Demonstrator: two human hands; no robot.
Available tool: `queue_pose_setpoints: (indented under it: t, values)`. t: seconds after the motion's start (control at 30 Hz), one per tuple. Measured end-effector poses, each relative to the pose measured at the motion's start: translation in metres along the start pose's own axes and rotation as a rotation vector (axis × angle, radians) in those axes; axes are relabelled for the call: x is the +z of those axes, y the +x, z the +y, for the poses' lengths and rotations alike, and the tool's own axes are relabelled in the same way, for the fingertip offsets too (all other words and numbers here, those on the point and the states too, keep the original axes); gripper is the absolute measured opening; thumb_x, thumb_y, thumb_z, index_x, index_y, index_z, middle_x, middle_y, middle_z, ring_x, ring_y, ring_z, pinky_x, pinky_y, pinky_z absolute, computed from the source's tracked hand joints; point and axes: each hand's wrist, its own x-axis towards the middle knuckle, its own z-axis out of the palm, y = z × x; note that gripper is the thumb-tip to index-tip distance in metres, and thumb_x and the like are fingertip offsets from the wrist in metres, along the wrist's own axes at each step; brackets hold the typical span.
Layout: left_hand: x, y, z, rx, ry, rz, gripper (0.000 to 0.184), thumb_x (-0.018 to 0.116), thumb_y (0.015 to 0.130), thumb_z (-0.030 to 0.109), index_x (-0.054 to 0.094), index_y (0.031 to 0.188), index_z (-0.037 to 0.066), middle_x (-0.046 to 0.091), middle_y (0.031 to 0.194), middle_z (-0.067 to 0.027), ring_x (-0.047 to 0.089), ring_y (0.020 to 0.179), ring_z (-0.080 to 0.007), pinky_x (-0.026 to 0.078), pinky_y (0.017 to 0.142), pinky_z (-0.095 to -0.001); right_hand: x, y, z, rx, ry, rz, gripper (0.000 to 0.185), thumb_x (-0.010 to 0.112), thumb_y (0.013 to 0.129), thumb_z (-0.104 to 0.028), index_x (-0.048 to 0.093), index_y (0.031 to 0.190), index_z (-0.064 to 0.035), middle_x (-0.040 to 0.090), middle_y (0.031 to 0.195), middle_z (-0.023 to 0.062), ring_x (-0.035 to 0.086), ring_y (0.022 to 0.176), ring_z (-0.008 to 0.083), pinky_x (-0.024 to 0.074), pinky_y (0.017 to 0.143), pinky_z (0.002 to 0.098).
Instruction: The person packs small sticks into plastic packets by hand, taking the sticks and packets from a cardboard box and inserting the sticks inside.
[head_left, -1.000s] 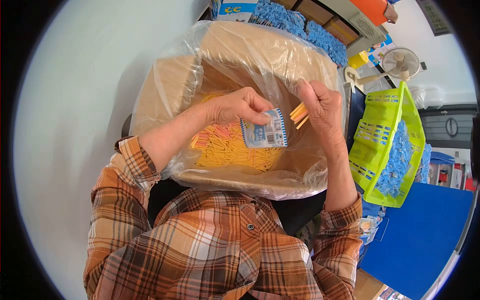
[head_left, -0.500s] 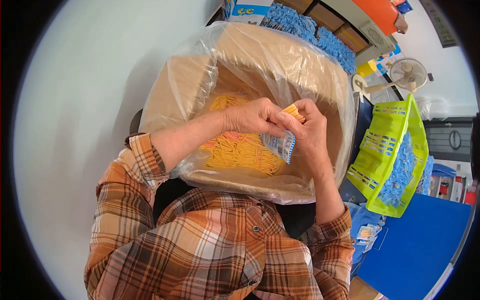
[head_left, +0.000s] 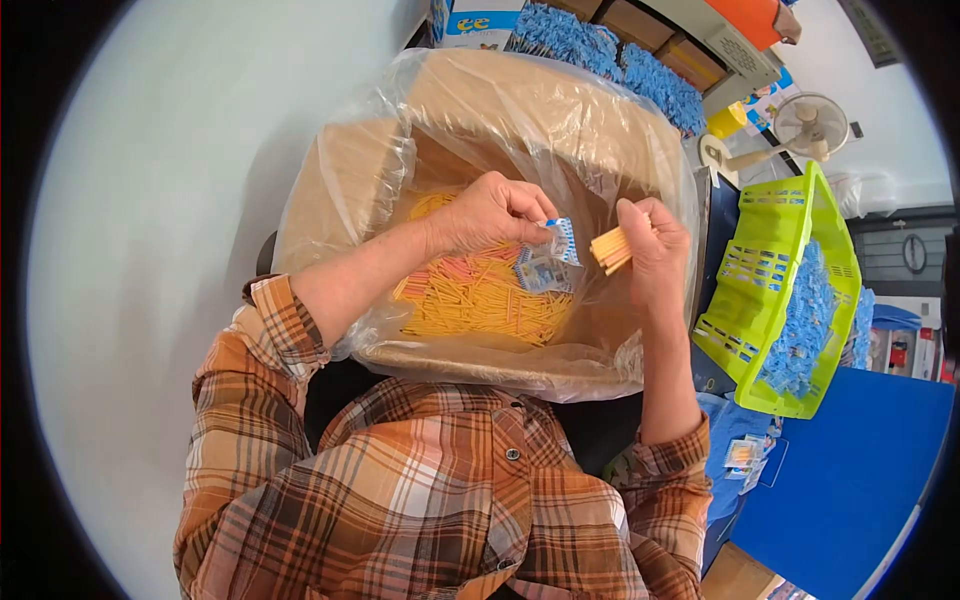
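My left hand [head_left: 497, 214] pinches a printed packet [head_left: 547, 270] above a plastic-lined carton [head_left: 470, 363] of loose yellow and pink sticks [head_left: 480, 305]. My right hand [head_left: 660, 245], near it, grips a bundle of pale sticks [head_left: 611, 248]. A green basket [head_left: 750, 285] stands to my right.

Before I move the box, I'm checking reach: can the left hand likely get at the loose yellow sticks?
Probably yes: the left hand is over the open box, where the yellow sticks lie exposed, though it holds a packet.

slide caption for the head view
Left hand pinching a packet, right hand gripping sticks, over a plastic-lined box.
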Motion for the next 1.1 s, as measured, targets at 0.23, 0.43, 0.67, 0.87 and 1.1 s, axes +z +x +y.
queue_pose_setpoints:
  t: [0.23, 0.43, 0.67, 0.87, 1.1]
  values:
    - [0.005, 0.0, 0.007, -0.073, -0.102, -0.088, 0.013, 0.072, 0.079, 0.005, 0.074, 0.092, 0.003, 0.066, 0.112, -0.0085, 0.06, 0.094, -0.0125, 0.047, 0.087, -0.0288, 0.008, -0.005, -0.023, 0.313, 0.061, -0.196, 0.023, 0.066, 0.087, -0.021, 0.058, 0.07, -0.0076, 0.053, 0.058, -0.0042, 0.042, 0.046, 0.0011, 0.0273, 0.038, 0.0193]
    - [0.006, 0.001, 0.003, -0.085, -0.084, -0.154, 0.016, 0.073, 0.078, 0.005, 0.073, 0.093, 0.0, 0.067, 0.108, -0.0084, 0.06, 0.095, -0.0123, 0.047, 0.087, -0.0272, 0.012, 0.008, -0.01, 0.029, -0.273, -0.164, 0.026, 0.066, 0.085, -0.021, 0.06, 0.071, -0.0007, 0.056, 0.058, 0.0026, 0.048, 0.052, 0.0062, 0.0368, 0.046, 0.0247]
    - [0.002, 0.0, 0.004, -0.187, 0.028, -0.064, 0.017, 0.071, 0.085, 0.014, 0.073, 0.096, 0.001, 0.058, 0.077, 0.0074, 0.047, 0.073, -0.0033, 0.041, 0.065, -0.024, 0.027, 0.004, -0.027, -0.325, -0.652, -0.182, 0.03, 0.071, 0.083, -0.028, 0.06, 0.079, -0.0014, 0.05, 0.056, 0.0095, 0.048, 0.054, 0.0096, 0.0434, 0.051, 0.0302]
    - [0.005, -0.002, 0.003, -0.152, -0.149, -0.017, 0.018, 0.069, 0.089, 0.018, 0.073, 0.095, 0.002, 0.058, 0.076, 0.0075, 0.046, 0.072, -0.0013, 0.041, 0.062, -0.0225, 0.02, -0.01, -0.024, -0.24, -0.522, -0.161, 0.029, 0.076, 0.079, -0.025, 0.06, 0.09, -0.0031, 0.053, 0.06, 0.0087, 0.051, 0.053, 0.0211, 0.0449, 0.052, 0.0307]
    - [0.01, -0.004, -0.002, -0.219, 0.149, -0.093, 0.02, 0.066, 0.088, 0.014, 0.071, 0.103, 0.001, 0.067, 0.088, 0.0006, 0.056, 0.08, -0.005, 0.046, 0.072, -0.0229, 0.021, -0.044, 0.004, -0.459, -0.533, -0.1, 0.012, 0.07, 0.079, -0.006, 0.065, 0.09, -0.0021, 0.062, 0.078, 0.0114, 0.063, 0.073, 0.0288, 0.0504, 0.065, 0.0349]
